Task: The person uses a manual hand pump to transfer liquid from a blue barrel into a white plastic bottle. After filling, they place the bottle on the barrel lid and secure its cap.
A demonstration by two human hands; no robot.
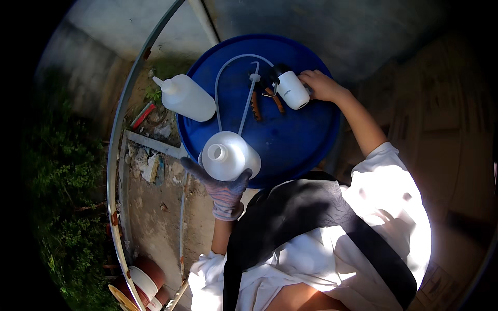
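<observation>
My left hand (223,186), in a grey knitted glove, is closed around the lower side of an uncapped, translucent white plastic bottle (236,160), its neck tilted toward the upper left. My bare right hand (322,85) is at the far right, its fingers curled against the end of a white cylindrical device (293,90) with a black top. Part of those fingers is hidden. From the device's top a clear tube (224,70) loops left and runs down behind the bottle. A thin straight tube with a white collar (254,77) rises behind the bottle too.
A blue drum (295,140) serves as the work surface. Orange-handled pliers (256,106) lie on it beside the device. At its left edge another white bottle with a pointed nozzle (188,98) lies tilted. A curved metal rail (112,176), rubble and plants are further left.
</observation>
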